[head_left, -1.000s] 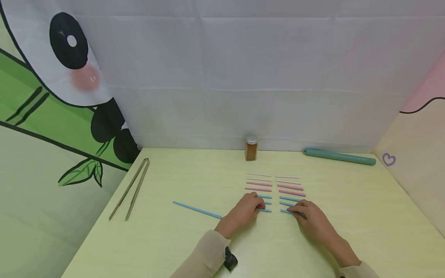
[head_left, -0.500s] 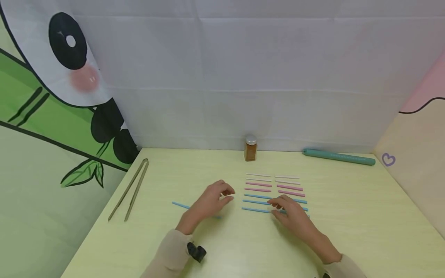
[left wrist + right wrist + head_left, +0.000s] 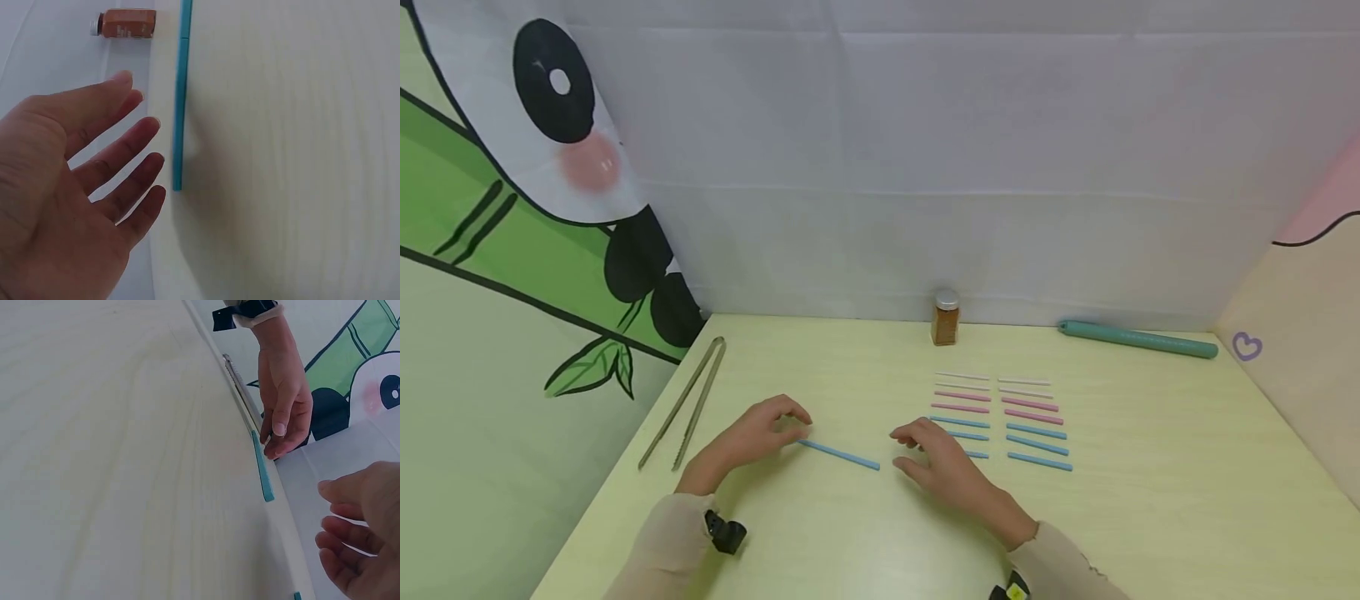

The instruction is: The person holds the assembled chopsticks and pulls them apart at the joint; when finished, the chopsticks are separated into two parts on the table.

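A long blue straw [image 3: 842, 455] lies slanted on the table, apart from the rows. My left hand [image 3: 760, 433] hovers at its left end, fingers relaxed and holding nothing; the left wrist view shows the spread fingers beside the straw [image 3: 180, 112]. To the right, my right hand [image 3: 943, 467] is above the table with loosely bent, bare fingers, partly covering the left column of straws. Two columns of straws lie behind and right of it: thin white ones [image 3: 962, 377], pink ones [image 3: 1032, 404] and blue ones [image 3: 1037, 447].
Metal tongs [image 3: 688, 400] lie at the table's left side. A small spice jar [image 3: 945, 318] with a silver cap stands at the back, near the wall. A green rod [image 3: 1138, 340] lies along the back right edge.
Both hands have let go of the front blue straws in the columns and moved left. My left hand has reached the lone straw's left end; my right hand has left the right column.
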Demonstrator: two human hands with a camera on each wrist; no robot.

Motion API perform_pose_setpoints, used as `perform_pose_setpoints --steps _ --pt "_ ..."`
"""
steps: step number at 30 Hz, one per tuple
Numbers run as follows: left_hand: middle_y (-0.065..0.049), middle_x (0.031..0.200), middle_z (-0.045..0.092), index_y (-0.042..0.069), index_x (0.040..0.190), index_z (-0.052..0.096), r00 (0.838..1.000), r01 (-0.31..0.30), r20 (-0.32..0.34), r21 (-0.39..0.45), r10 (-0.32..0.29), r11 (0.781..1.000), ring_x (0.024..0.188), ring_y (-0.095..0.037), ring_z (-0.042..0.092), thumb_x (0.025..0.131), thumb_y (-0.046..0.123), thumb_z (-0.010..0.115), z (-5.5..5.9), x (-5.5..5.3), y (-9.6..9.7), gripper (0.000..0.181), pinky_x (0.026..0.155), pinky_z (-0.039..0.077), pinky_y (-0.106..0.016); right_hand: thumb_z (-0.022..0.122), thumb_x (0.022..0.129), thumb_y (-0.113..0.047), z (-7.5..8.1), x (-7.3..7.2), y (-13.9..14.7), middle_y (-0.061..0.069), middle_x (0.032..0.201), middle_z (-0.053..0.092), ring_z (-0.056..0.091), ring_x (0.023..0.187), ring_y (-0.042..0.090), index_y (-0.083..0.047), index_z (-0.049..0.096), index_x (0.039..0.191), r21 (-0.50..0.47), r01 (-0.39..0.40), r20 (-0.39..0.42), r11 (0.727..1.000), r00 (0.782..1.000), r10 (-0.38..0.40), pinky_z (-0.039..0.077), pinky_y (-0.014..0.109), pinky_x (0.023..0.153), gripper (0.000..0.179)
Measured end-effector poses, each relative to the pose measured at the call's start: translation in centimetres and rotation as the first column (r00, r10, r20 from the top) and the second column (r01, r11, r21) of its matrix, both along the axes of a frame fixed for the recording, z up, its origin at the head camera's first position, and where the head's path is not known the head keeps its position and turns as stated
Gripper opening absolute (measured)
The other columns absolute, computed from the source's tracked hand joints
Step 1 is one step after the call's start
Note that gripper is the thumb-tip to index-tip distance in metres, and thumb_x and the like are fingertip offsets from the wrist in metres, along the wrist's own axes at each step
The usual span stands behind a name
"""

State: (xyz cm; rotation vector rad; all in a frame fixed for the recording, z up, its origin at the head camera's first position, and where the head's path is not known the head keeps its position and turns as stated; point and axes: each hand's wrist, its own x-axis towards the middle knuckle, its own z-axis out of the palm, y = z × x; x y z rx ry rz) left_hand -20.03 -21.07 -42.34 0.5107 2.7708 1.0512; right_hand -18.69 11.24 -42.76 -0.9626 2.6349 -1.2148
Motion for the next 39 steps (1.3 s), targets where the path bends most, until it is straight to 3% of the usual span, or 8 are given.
perform_pose_setpoints --steps 7,14,23,29,32,36,39 --pt "-0.004 0.100 0.063 0.010 0.102 0.069 0.992 0.110 -0.058 -0.018 -0.110 0.994 0.095 -0.024 0.057 0.086 0.021 0.072 -0.8 -0.1 -0.6 0.020 0.084 0.045 -0.036 0.066 0.091 -0.019 -0.6 0.2 -3.7 0.005 0.111 0.060 0.058 0.102 0.019 -0.006 0.060 0.120 0.041 -0.053 0.057 0.998 0.997 0.051 0.049 0.030 0.088 0.032" --pt "0.002 0.086 0.056 0.016 0.086 0.069 0.993 0.112 -0.028 -0.073 -0.114 0.991 0.079 -0.013 0.047 0.084 0.019 0.073 -1.4 -0.7 -0.2 0.006 0.073 0.042 -0.027 0.065 0.092 -0.023 -2.1 0.8 -5.4 -0.006 0.106 0.056 0.048 0.098 0.009 -0.012 0.063 0.114 0.157 -0.022 0.014 0.987 1.000 0.021 0.045 0.024 0.087 0.024" --pt "0.008 0.081 0.057 0.017 0.081 0.065 0.988 0.152 0.004 -0.074 -0.152 0.986 0.078 -0.005 0.049 0.085 0.015 0.071 -1.4 -0.7 0.0 0.008 0.074 0.044 -0.025 0.060 0.093 -0.011 -2.5 1.2 -5.8 -0.005 0.099 0.056 0.049 0.094 0.010 -0.013 0.066 0.102 0.134 0.020 -0.026 0.991 1.000 -0.016 0.046 0.024 0.084 0.011" --pt "0.008 0.084 0.060 0.016 0.084 0.059 0.981 0.159 0.117 -0.056 -0.151 0.986 0.077 -0.006 0.051 0.091 0.013 0.064 0.3 -0.4 1.0 0.009 0.072 0.044 -0.023 0.056 0.095 -0.010 -1.3 1.0 -5.2 -0.005 0.099 0.063 0.056 0.093 0.009 -0.013 0.065 0.102 0.108 0.027 0.014 0.994 0.999 -0.029 0.048 0.026 0.084 0.012" --pt "0.006 0.085 0.061 0.015 0.087 0.060 0.975 0.181 0.141 -0.060 -0.171 0.982 0.076 -0.007 0.051 0.092 0.011 0.062 1.3 -0.1 1.9 0.007 0.070 0.044 -0.023 0.056 0.095 -0.010 -0.5 0.9 -4.5 -0.004 0.097 0.065 0.058 0.087 0.008 -0.013 0.065 0.102 0.082 0.025 0.048 0.996 0.998 -0.029 0.049 0.025 0.080 0.011" --pt "0.006 0.087 0.062 0.014 0.090 0.065 0.980 0.193 0.062 -0.104 -0.188 0.976 0.077 -0.006 0.052 0.092 0.009 0.062 2.4 0.3 3.8 0.006 0.071 0.046 -0.024 0.059 0.094 -0.011 0.4 0.7 -3.5 -0.004 0.094 0.062 0.054 0.081 0.007 -0.013 0.066 0.103 0.073 0.041 0.036 0.996 0.998 -0.044 0.048 0.023 0.075 0.012" --pt "0.007 0.085 0.060 0.013 0.089 0.065 0.985 0.165 -0.019 -0.129 -0.169 0.978 0.077 -0.006 0.051 0.092 0.012 0.063 2.9 0.5 5.7 0.004 0.071 0.046 -0.024 0.061 0.093 -0.013 0.9 0.3 -2.6 -0.006 0.091 0.059 0.052 0.078 0.006 -0.014 0.068 0.103 0.080 0.067 0.003 0.995 0.998 -0.067 0.046 0.022 0.071 0.012"
